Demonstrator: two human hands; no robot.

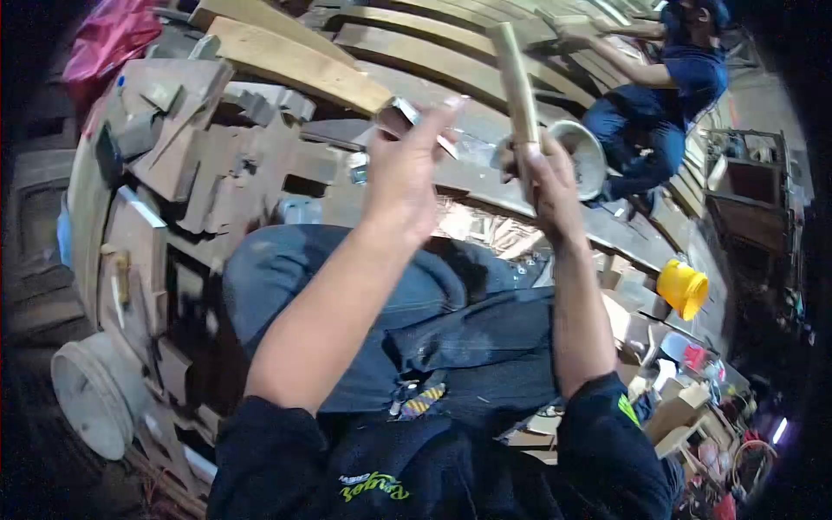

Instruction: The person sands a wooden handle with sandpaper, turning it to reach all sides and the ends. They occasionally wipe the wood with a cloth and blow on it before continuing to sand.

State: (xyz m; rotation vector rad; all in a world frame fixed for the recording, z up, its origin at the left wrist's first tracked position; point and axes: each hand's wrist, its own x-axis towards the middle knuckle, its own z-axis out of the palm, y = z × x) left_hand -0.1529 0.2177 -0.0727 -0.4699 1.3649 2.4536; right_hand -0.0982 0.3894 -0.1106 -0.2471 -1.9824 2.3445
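My left hand [403, 186], smeared by motion, is raised above my lap and closed on a folded sheet [397, 120], brownish with a pale edge. The sheet looks like sandpaper, though the blur hides its surface. To its right, my right hand [552, 182] grips the lower end of a narrow wooden strip [516, 82]. Upright in the view, the strip points away from me, its far end free. A gap separates the sheet from the strip. Just beyond my right hand stands a pale bucket [582, 156].
Long wooden boards [416, 52] lie across the far side. Another person [659, 104] in dark blue sits at the upper right. Wood offcuts [208, 182] crowd my left, near a white bucket [95, 394]. A yellow bucket [680, 289] stands to the right.
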